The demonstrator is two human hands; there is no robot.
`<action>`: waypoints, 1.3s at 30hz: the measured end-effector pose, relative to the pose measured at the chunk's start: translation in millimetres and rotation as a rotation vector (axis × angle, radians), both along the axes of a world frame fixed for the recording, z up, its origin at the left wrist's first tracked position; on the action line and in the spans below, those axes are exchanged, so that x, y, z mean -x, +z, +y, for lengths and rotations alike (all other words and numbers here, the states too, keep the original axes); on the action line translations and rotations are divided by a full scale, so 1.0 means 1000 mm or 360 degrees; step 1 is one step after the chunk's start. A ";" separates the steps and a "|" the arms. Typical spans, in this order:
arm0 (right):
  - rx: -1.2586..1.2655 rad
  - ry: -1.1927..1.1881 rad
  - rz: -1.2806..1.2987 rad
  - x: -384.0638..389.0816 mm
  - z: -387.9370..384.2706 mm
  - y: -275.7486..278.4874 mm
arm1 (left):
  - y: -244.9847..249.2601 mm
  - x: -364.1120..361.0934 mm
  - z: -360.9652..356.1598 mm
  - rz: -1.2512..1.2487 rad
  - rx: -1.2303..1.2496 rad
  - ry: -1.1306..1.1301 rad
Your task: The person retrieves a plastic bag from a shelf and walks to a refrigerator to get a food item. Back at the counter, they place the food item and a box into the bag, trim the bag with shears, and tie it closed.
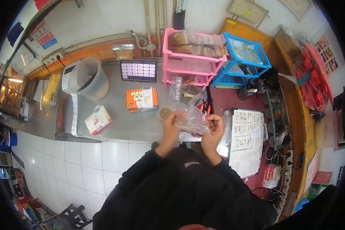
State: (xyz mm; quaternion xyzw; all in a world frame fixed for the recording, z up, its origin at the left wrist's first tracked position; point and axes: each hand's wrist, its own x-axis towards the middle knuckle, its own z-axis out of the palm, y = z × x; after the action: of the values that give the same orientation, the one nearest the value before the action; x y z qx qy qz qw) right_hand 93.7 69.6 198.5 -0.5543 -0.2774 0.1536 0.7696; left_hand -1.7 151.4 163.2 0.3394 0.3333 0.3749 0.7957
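Between my two hands, in front of my chest, is a clear plastic bag (191, 122). My left hand (171, 131) pinches its left side, and my right hand (212, 135) grips the right side with curled fingers. A small round tub with a brown content (165, 112) stands on the counter just beyond my left fingers. Red-handled pliers or scissors (206, 107) lie past the bag, partly covered by it. More clear plastic packaging (176, 91) lies behind these. Whether the bag has anything inside is hard to make out.
An orange box (138, 99) and a white-and-red carton (98, 120) sit on the steel counter (120, 128). Behind them are a tablet (138, 71) and a clear bucket (94, 82). Pink (191, 63) and blue baskets (243, 71) stand at the back. A written whiteboard (246, 161) lies right.
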 end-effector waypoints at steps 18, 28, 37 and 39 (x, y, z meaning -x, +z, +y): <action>0.0182 -0.0227 -0.1150 -0.015 -0.007 -0.008 | 0.023 0.012 -0.007 -0.0230 0.0184 -0.0525; 0.0164 -0.0205 -0.1309 -0.013 -0.007 -0.005 | 0.042 0.013 -0.001 -0.0414 0.0357 -0.0474; 0.0255 -0.0218 -0.1313 -0.007 -0.003 -0.006 | 0.022 0.011 -0.001 -0.0158 0.0535 -0.0425; 0.0243 -0.0226 -0.1307 -0.010 -0.002 -0.008 | 0.018 0.014 0.000 -0.0155 0.0424 -0.0435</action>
State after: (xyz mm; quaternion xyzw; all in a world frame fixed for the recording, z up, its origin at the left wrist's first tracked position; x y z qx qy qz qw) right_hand 104.2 67.1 190.2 -0.6426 -0.5099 -0.1132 0.5605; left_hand -15.2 151.3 181.0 0.2547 0.2920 0.2317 0.8923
